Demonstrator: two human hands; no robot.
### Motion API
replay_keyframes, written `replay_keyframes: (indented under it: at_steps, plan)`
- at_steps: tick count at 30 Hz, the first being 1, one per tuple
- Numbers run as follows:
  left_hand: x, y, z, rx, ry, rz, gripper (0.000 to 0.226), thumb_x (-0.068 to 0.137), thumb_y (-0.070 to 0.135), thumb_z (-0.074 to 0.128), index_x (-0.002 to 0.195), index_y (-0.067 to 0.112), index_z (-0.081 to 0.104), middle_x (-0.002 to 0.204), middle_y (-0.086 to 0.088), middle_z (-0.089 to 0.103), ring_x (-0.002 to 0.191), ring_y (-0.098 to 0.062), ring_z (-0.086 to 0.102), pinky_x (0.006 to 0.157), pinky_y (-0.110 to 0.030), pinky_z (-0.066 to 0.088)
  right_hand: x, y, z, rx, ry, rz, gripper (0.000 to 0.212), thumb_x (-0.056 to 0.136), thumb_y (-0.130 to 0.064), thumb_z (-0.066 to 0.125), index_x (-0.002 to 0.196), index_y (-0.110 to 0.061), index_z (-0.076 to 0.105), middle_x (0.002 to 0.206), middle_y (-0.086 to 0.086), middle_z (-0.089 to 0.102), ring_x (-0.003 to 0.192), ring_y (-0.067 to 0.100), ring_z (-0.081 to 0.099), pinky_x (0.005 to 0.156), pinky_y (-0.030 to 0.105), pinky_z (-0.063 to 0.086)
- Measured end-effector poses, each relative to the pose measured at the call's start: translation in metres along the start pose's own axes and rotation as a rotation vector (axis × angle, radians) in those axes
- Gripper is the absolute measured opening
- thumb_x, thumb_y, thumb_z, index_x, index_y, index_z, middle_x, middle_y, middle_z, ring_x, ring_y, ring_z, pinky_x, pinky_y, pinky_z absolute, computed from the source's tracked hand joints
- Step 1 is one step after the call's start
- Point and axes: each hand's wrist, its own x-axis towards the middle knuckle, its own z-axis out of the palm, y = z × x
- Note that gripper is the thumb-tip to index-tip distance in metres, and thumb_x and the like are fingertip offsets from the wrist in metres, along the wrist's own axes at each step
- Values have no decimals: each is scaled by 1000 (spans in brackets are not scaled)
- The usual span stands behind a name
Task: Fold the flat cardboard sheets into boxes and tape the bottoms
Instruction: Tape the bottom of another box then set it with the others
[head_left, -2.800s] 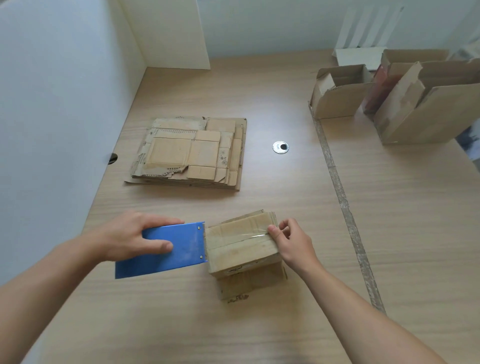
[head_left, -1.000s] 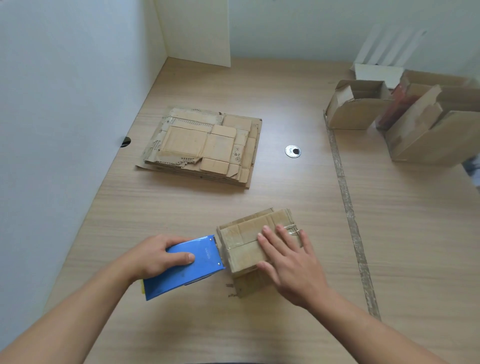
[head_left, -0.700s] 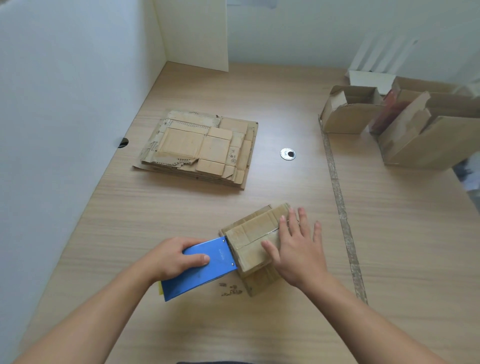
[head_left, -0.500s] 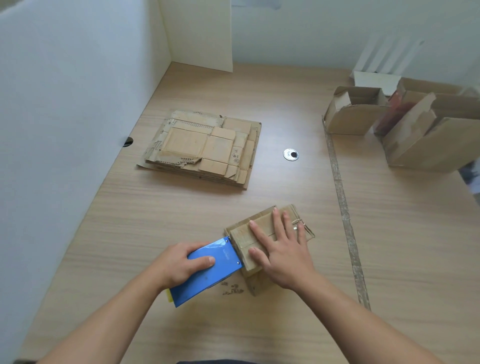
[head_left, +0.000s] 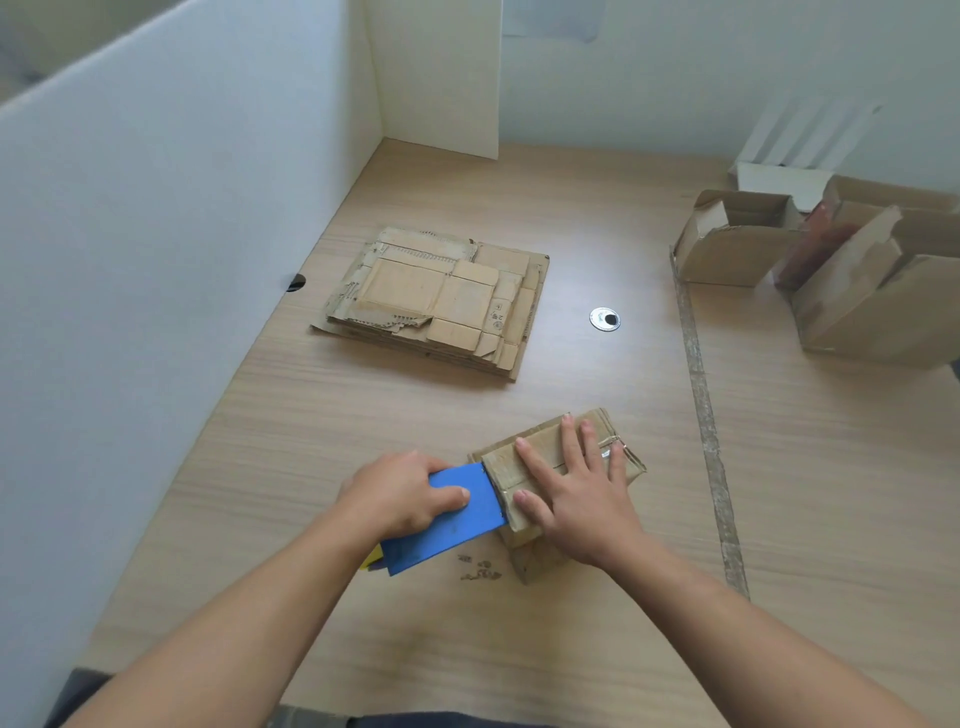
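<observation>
Cardboard box (head_left: 501, 467) sits near the front centre of the bench (head_left: 519, 649), taped face up; the right hand (head_left: 576, 499) presses flat on it, fingers straight and spread. The left hand (head_left: 400, 493) grips the blue tape dispenser (head_left: 447, 525), whose front edge touches the box's left edge. Bare bench separates the box from the stack of flat sheets (head_left: 436, 301) beside the white partition (head_left: 156, 260) and from the folded boxes (head_left: 737, 244) at the far right edge.

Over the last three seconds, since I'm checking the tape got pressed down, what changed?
The right hand let go of the tape end and now lies flat on the box, pressing. The left hand still grips the blue dispenser at its left edge. The flat stack stayed put.
</observation>
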Motion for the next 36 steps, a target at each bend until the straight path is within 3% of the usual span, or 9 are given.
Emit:
replay_keyframes:
  at_steps: [5,9,14,19,24,26,30,33,36]
  plan:
    - [-13,-7,21,97,-9,-39,29,81,57,53,101,39,63,94,10,67,90,-19,62,70,-30,47,-1,-2,-7,-34,-4,-51,79,76,-78,-1,151,-53,-2,163,9,-23,149,30,-24,118,57,-10]
    - [-13,-23,6,-31,82,-73,32,84,60,53,115,52,59,106,14,67,97,-17,62,83,-35,53,-9,-16,-11,-53,49,-50,63,96,-63,31,154,-43,15,164,11,-1,150,29,-2,119,53,3]
    - [-17,-43,-12,38,131,-147,37,87,59,51,123,52,55,110,12,65,96,-17,60,80,-32,52,-14,-43,0,6,186,16,78,78,-80,29,138,-33,40,150,14,29,138,35,23,113,55,18]
    - [-23,-58,-13,-20,183,-168,38,87,60,52,124,53,55,106,14,65,93,-15,61,79,-33,53,-5,-52,14,32,202,53,60,85,-59,57,133,-24,45,154,19,23,143,39,16,115,62,10]
    - [-25,-59,-5,-52,204,-134,42,87,61,52,128,53,53,107,16,65,95,-13,60,81,-36,53,-4,-48,23,21,195,-13,52,91,-27,55,139,-17,38,164,16,9,151,38,5,117,62,4]
    - [-27,-58,-3,-53,220,-122,45,89,61,51,133,53,49,112,16,64,97,-13,59,81,-34,52,-5,-45,25,31,212,-22,53,91,-31,59,139,-19,41,164,15,14,151,36,9,118,59,4]
    - [-30,-55,-3,-47,254,-67,50,90,62,51,139,55,42,118,14,64,99,-13,58,79,-33,51,-2,-33,28,40,298,-35,56,73,-44,79,121,-22,60,149,11,47,138,35,44,113,56,22]
    - [-32,-52,-5,-48,245,-37,56,89,63,54,141,56,38,122,12,63,103,-14,58,82,-33,50,-5,-32,24,18,300,-90,54,65,-26,84,111,-20,57,142,8,54,130,36,52,100,62,41]
    - [-34,-51,-5,-51,215,26,62,85,60,59,143,56,35,117,13,64,100,-14,58,84,-34,51,-6,-30,23,25,312,-119,54,65,-22,84,110,-23,54,143,3,54,130,34,53,97,63,43]
